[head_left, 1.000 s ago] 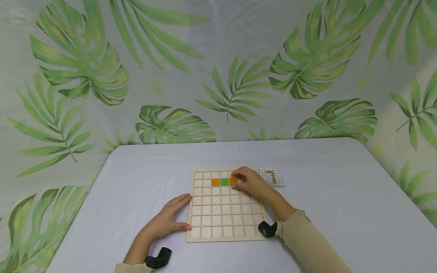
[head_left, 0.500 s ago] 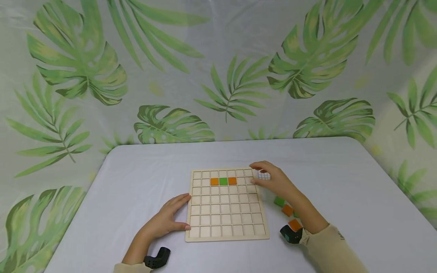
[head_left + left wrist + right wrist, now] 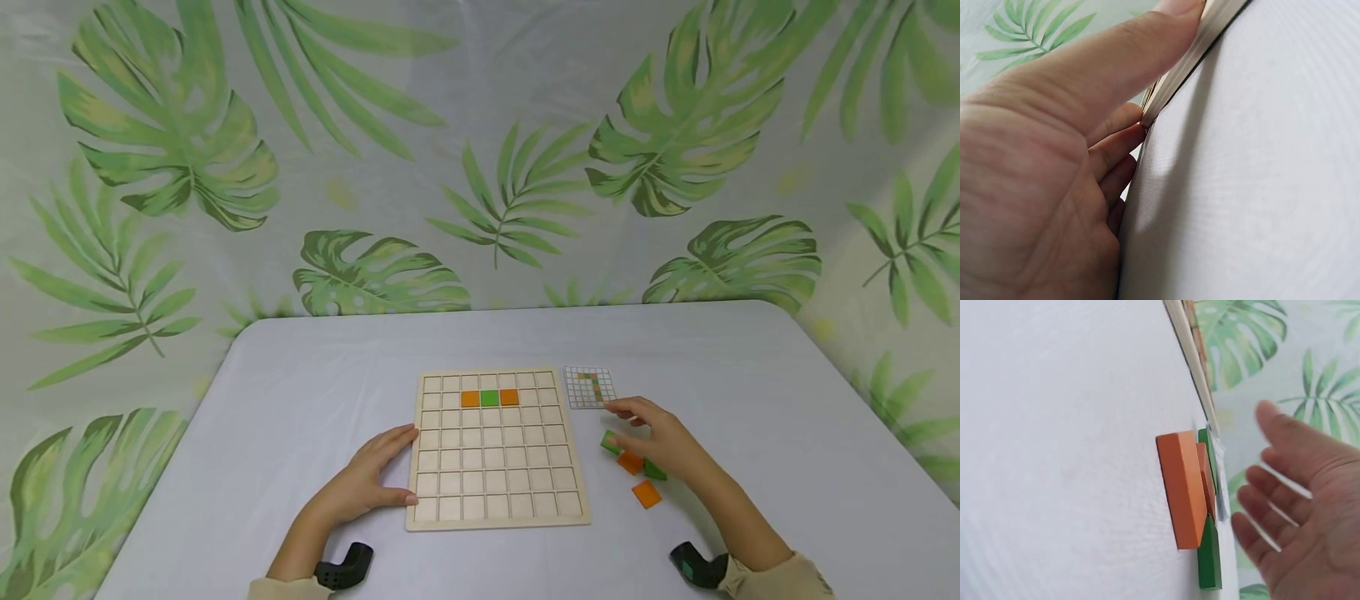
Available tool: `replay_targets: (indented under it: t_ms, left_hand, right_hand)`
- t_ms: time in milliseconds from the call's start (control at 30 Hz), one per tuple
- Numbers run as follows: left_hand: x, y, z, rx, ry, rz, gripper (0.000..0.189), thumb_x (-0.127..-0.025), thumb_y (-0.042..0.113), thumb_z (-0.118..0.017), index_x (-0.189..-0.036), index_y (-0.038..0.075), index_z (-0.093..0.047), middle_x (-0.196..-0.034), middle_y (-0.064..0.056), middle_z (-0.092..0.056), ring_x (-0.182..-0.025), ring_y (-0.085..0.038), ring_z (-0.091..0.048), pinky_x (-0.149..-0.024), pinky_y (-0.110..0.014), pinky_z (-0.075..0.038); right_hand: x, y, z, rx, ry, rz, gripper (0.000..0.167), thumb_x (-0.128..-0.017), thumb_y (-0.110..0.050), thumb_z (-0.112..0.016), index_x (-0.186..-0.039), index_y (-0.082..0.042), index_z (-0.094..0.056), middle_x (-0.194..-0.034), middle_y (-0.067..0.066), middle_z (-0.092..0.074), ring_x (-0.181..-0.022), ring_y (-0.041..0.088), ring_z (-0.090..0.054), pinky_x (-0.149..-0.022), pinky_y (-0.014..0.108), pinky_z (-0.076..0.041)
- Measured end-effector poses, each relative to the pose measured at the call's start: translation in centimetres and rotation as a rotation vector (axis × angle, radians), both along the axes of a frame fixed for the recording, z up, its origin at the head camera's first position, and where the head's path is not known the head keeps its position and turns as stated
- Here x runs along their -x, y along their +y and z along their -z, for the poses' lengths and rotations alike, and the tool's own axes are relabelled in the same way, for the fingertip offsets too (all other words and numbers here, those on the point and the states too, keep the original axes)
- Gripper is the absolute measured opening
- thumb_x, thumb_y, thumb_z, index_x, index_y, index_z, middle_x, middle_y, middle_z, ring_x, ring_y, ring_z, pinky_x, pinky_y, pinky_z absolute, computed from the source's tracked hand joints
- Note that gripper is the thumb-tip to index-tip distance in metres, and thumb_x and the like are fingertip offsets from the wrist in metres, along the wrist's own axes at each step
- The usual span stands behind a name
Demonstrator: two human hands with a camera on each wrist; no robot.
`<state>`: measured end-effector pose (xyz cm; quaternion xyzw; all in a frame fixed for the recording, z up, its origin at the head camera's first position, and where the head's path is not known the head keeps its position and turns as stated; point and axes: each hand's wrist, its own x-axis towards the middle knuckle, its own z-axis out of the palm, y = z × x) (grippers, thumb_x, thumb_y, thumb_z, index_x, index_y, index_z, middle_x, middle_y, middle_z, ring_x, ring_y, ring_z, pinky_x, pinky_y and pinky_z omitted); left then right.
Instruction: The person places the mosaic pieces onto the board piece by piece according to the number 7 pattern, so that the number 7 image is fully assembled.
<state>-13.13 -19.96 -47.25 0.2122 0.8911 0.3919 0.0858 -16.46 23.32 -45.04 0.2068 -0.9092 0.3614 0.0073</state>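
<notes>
A wooden grid board [image 3: 495, 481] lies on the table, with an orange tile [image 3: 470, 399], a green tile [image 3: 490, 398] and another orange tile [image 3: 509, 397] side by side in its second row. My left hand [image 3: 365, 477] touches the board's left edge with fingertips and thumb, fingers fairly straight. Right of the board, my right hand [image 3: 654, 437] is over several loose tiles, its fingers apart and nothing between them. Among these are a green tile [image 3: 655, 471] and an orange tile [image 3: 647, 494]. The right wrist view shows the orange tile [image 3: 1180, 490] beside the spread hand [image 3: 1304, 506].
A small printed card [image 3: 589, 387] with a coloured grid pattern lies beside the board's upper right corner. Both wrists wear black camera mounts, such as the right one [image 3: 697, 565]. A leaf-print cloth [image 3: 525, 167] hangs behind the white table [image 3: 315, 358].
My right hand has let go of the orange tile in the second row and moved right, off the board, to above the loose tiles. The left hand keeps its place.
</notes>
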Motion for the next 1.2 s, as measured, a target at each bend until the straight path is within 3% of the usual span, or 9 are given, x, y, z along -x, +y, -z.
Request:
replay_targets:
  t_ms: [200,467,800,933,967,1100,1200]
  left_hand:
    - [0.0,0.0,0.0,0.0,-0.006,-0.005,0.093,-0.063,0.045,-0.076,-0.139,0.011,-0.035,-0.144,-0.006,-0.028,-0.131,-0.033,-0.018,-0.1,-0.056,-0.017]
    - [0.0,0.0,0.0,-0.006,-0.012,-0.009,0.093,-0.063,0.045,-0.076,-0.139,0.011,-0.035,-0.144,-0.006,-0.028,-0.131,-0.033,-0.018,-0.1,-0.057,-0.016]
    - [-0.1,0.0,0.0,-0.01,-0.012,-0.015,0.092,-0.062,0.044,-0.077,-0.138,0.011,-0.036,-0.143,-0.006,-0.028,-0.131,-0.033,-0.018,-0.1,-0.056,-0.017]
    - [-0.1,0.0,0.0,-0.011,-0.011,-0.013,0.092,-0.063,0.044,-0.077,-0.139,0.011,-0.036,-0.143,-0.006,-0.028,-0.131,-0.033,-0.018,-0.1,-0.057,-0.017]
    - [-0.1,0.0,0.0,-0.01,-0.008,-0.012,0.092,-0.063,0.044,-0.076,-0.139,0.011,-0.036,-0.143,-0.006,-0.029,-0.131,-0.033,-0.018,-0.1,-0.056,-0.017]
    - [-0.1,0.0,0.0,-0.009,0.002,-0.009,0.091,-0.063,0.044,-0.076,-0.138,0.011,-0.036,-0.143,-0.005,-0.029,-0.131,-0.032,-0.019,-0.1,-0.056,-0.017]
    - [-0.1,-0.1,0.0,-0.008,0.004,-0.009,0.091,-0.063,0.045,-0.076,-0.138,0.011,-0.036,-0.143,-0.005,-0.029,-0.131,-0.032,-0.019,-0.1,-0.056,-0.017]
  right_hand:
    - [-0.4,0.2,1.2,-0.062,-0.049,0.034,0.04,-0.075,-0.027,-0.072,-0.107,-0.005,-0.06,-0.103,0.003,-0.056,-0.094,0.021,-0.053,-0.082,0.04,-0.044]
    - [-0.3,-0.6,1.4,-0.078,-0.084,0.07,0.031,-0.077,-0.019,-0.071,-0.103,-0.007,-0.061,-0.1,0.002,-0.055,-0.093,0.02,-0.053,-0.081,0.039,-0.044]
    - [0.6,-2.6,-0.4,0.027,0.065,-0.015,0.034,-0.079,-0.012,-0.069,-0.112,-0.007,-0.061,-0.103,-0.001,-0.057,-0.085,0.015,-0.053,-0.07,0.03,-0.048]
    - [1.3,-4.2,-1.1,0.08,0.078,-0.057,0.036,-0.08,-0.01,-0.067,-0.115,-0.006,-0.06,-0.112,0.003,-0.056,-0.086,0.015,-0.055,-0.076,0.036,-0.047]
    - [1.4,-4.6,-1.2,0.092,0.08,-0.065,0.036,-0.08,-0.009,-0.067,-0.115,-0.005,-0.06,-0.112,0.004,-0.057,-0.086,0.015,-0.056,-0.082,0.039,-0.045]
    - [2.1,-6.6,-1.3,0.106,0.078,-0.094,0.036,-0.079,-0.006,-0.068,-0.113,-0.001,-0.059,-0.11,0.006,-0.059,-0.086,0.017,-0.057,-0.085,0.04,-0.043]
    - [2.5,-8.0,-1.1,0.108,0.073,-0.115,0.034,-0.078,-0.005,-0.068,-0.111,0.001,-0.059,-0.106,0.008,-0.059,-0.086,0.019,-0.057,-0.075,0.035,-0.048]
